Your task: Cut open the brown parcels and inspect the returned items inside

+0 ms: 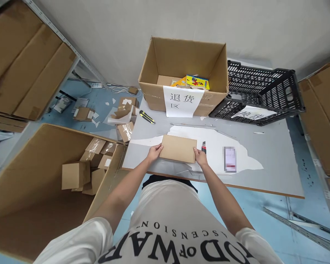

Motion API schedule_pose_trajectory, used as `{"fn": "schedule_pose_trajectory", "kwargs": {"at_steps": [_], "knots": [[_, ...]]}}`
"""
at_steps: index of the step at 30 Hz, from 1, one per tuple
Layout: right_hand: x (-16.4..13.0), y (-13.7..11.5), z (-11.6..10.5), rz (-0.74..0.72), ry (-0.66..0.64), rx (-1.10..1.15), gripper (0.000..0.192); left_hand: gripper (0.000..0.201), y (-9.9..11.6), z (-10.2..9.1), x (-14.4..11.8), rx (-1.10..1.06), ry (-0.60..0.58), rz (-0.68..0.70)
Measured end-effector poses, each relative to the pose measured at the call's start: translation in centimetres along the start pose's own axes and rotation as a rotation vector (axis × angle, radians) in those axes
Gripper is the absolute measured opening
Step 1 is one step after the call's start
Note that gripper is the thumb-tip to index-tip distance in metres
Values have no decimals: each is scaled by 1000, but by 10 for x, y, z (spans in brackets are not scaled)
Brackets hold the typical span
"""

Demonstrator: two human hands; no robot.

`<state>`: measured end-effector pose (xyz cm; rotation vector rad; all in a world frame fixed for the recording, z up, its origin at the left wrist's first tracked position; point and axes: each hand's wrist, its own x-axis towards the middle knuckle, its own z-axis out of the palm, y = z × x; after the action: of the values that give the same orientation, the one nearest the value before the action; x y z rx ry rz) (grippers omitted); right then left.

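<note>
Gripping a brown box (178, 148) by both ends is apparently forming the step in hand; the left hand (155, 152) is pinching one end, the right hand (200, 157) the other. The box is being held over white paper (216, 146) by the near edge of the table (277, 156); whether it is touching cannot be told. A red knife (204, 148) is lying just beside the right hand. The next move is probably calling for a steady two-handed grip
</note>
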<state>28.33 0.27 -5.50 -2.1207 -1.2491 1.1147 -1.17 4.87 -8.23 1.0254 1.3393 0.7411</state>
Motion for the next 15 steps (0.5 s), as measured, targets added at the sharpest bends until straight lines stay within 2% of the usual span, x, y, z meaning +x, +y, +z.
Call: {"fn": "schedule_pose_trajectory", "kwargs": {"at_steps": [15], "knots": [[3,0,-1,-41,-34,-37,61,77,2,6,-5,-28,81,-11]]}}
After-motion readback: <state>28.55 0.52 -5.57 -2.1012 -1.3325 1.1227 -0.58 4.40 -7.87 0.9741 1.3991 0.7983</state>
